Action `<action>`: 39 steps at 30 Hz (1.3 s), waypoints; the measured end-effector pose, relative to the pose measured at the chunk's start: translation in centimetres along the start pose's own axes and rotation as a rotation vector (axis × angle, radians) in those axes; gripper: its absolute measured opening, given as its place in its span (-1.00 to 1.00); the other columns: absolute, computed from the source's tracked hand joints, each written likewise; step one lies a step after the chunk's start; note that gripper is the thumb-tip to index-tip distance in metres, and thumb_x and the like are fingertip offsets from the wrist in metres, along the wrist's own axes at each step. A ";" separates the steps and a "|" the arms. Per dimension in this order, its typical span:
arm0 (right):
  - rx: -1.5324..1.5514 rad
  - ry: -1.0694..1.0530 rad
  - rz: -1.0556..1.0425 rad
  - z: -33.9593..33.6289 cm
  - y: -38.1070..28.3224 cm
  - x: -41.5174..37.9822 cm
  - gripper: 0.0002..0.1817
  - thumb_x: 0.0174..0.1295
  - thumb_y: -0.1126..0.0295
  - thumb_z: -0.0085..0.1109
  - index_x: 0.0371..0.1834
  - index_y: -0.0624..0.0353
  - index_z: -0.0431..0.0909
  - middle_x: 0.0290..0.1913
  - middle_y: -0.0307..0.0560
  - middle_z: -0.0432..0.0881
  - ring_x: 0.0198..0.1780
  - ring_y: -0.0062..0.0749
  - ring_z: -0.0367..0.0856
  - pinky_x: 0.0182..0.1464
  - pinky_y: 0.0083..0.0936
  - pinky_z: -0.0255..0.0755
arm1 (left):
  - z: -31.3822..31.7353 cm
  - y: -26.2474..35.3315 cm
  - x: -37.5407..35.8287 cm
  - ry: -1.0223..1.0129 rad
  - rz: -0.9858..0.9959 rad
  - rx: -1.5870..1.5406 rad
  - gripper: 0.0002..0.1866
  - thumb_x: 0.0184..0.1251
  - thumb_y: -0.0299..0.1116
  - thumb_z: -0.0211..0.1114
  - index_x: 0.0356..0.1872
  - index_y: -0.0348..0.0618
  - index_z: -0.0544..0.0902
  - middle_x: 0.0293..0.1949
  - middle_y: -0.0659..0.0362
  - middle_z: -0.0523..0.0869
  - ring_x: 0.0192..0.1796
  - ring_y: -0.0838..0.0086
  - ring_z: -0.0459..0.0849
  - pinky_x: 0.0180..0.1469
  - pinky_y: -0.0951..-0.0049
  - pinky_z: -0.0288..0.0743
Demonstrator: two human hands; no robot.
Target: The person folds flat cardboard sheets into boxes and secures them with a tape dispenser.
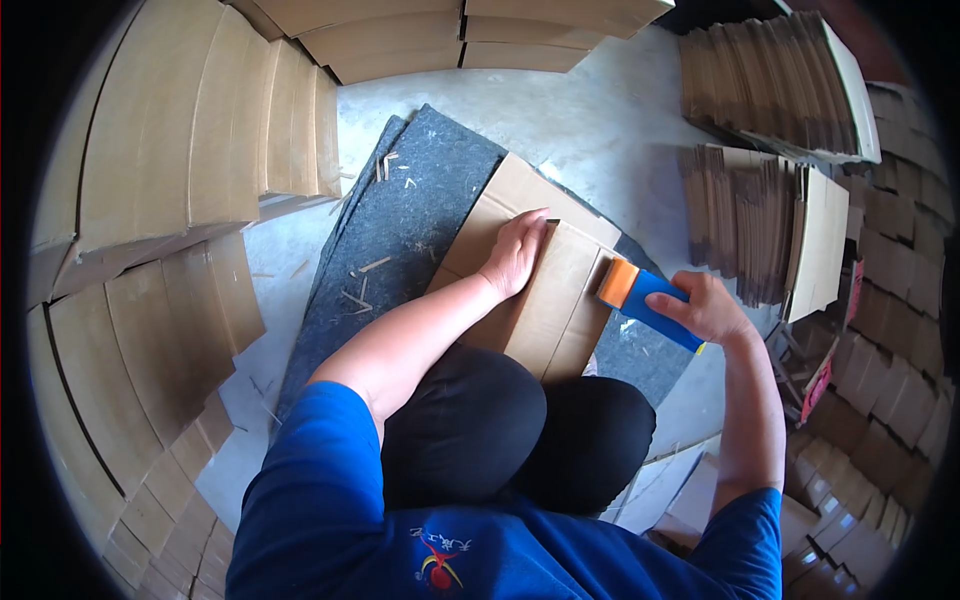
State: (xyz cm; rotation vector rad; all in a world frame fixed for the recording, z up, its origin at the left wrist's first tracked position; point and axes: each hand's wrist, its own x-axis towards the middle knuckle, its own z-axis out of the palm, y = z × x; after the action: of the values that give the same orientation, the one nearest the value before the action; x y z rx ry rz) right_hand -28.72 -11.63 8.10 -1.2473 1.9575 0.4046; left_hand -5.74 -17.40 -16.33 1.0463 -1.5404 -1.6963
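Observation:
A folded cardboard box [562,290] lies in front of my knees, over a flat cardboard sheet [480,215]. My left hand [517,252] grips the box along its left side, fingers bent over the far edge. In my right hand [707,312] is a blue hand tool with a broad orange head [619,283]; my fingers wrap round its handle. The orange head meets the right edge of the box. Part of the handle is hidden under my fingers.
A dark grey felt mat [400,225] with cardboard scraps [358,290] covers the floor beneath. Tall cartons [150,120] stand on the left, more cartons [440,40] at the far side. Stacks of flattened cardboard [775,85] are at the right.

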 end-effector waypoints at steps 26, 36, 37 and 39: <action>0.099 -0.104 -0.127 0.5 3.4 0.7 -0.20 0.12 -0.38 0.28 -0.07 0.27 0.71 -0.21 0.11 0.76 -0.19 -0.21 0.77 -0.08 -0.35 0.65 | 0.9 9.2 5.9 -0.533 -0.179 0.444 -0.62 0.18 -0.02 0.53 -0.35 -0.16 0.73 -0.32 0.13 0.76 -0.23 0.42 0.70 -0.11 0.38 0.58; 0.077 -0.078 -0.069 0.1 11.8 -0.4 -0.18 0.07 -0.40 0.32 -0.04 0.25 0.71 -0.16 0.08 0.77 -0.14 -0.21 0.78 -0.04 -0.36 0.68 | 1.3 11.1 5.5 -0.472 -0.272 0.459 -0.64 0.18 -0.08 0.56 -0.41 -0.20 0.71 -0.39 0.19 0.73 -0.32 0.55 0.64 -0.18 0.47 0.56; 0.051 -0.067 -0.028 0.5 12.5 -0.4 -0.18 0.06 -0.40 0.33 -0.05 0.24 0.72 -0.16 0.08 0.77 -0.13 -0.21 0.78 -0.04 -0.37 0.67 | 1.4 11.0 5.5 -0.471 -0.281 0.445 -0.64 0.18 -0.09 0.56 -0.41 -0.20 0.71 -0.39 0.19 0.73 -0.32 0.55 0.64 -0.19 0.47 0.56; 0.004 -0.037 -0.017 1.4 12.7 0.5 -0.19 0.06 -0.41 0.32 -0.11 0.25 0.71 -0.23 0.08 0.76 -0.20 -0.19 0.77 -0.12 -0.37 0.66 | 1.3 10.6 5.6 -0.477 -0.287 0.421 -0.66 0.18 -0.12 0.57 -0.38 -0.21 0.72 -0.37 0.19 0.73 -0.31 0.57 0.64 -0.18 0.49 0.56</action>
State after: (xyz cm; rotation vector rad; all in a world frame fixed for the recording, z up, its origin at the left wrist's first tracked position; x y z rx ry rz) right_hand -39.31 -5.06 5.14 -1.2445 1.9149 0.4128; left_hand -10.40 -22.98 -6.65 1.1676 -2.2115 -1.9665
